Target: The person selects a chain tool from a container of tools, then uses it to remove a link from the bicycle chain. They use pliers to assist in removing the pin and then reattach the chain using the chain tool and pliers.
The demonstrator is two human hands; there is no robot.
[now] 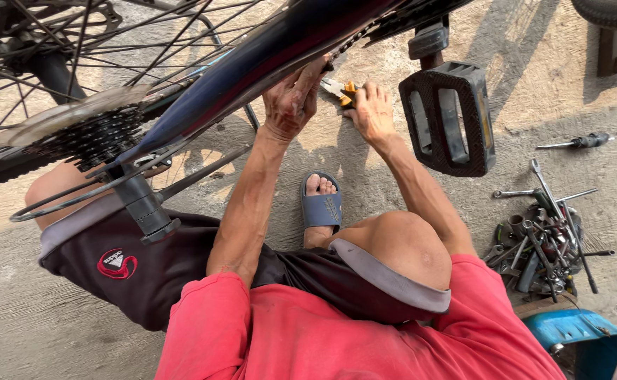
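Two hands work: the left hand (291,102) clasps the bike frame (252,67), the right hand (372,112) has its grip closed around yellow-handled pliers (341,90).

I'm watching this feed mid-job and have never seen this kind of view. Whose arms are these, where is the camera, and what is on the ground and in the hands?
The one camera sits on a person's head and looks down, so you see their own red shirt, dark shorts and bare knees. No machine is involved: both arms are theirs. The left hand grips the dark bicycle frame near the chain. The right hand holds yellow-handled pliers against it. Beside that hangs a black pedal; at left is the rear wheel's sprocket cluster. On the concrete floor lie a heap of spanners, a screwdriver and a blue box.
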